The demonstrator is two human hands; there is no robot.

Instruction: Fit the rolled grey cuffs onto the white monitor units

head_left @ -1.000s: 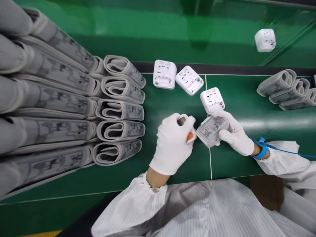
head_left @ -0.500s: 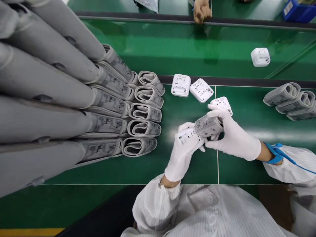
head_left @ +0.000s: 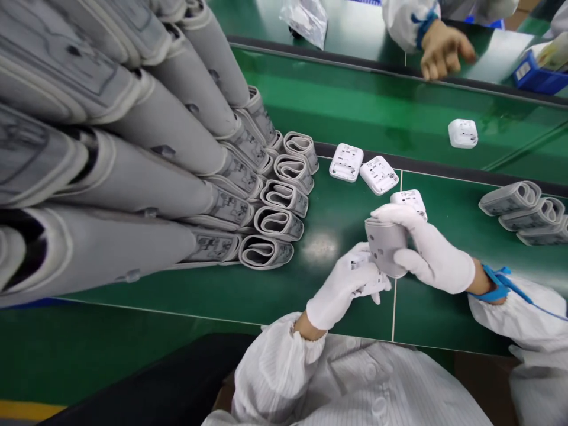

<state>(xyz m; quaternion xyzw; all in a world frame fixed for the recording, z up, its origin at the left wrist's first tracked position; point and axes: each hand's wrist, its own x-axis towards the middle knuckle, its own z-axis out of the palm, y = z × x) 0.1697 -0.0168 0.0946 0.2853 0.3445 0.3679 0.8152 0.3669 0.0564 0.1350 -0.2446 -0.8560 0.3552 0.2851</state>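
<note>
My gloved left hand (head_left: pixel 344 290) is closed around a white plastic device housing (head_left: pixel 367 285), mostly covered by the fingers. A folded grey fabric cuff (head_left: pixel 388 245) is gripped in my gloved right hand (head_left: pixel 421 245), thumb in front and fingers over the top. The cuff stands on edge just above the housing, and its lower end overlaps it in view; I cannot tell whether they are joined. Right behind my right fingers lies another white housing (head_left: pixel 410 201). Two more, a left one (head_left: pixel 347 162) and a tilted one (head_left: pixel 379 175), lie farther back.
Stacked rolls of grey cuffs (head_left: pixel 177 177) fill the left side. Several folded cuffs (head_left: pixel 517 198) lie at the right. Beyond the dark rail, one white housing (head_left: pixel 462 133) sits on the green strip. A co-worker's bare hand (head_left: pixel 446 50) reaches in near a blue bin (head_left: pixel 541 71).
My view has swung left. The cuff in my right hand has turned from slanting, printed side up, to upright with a plainer face showing. The co-worker's hand has opened out and reaches farther in.
</note>
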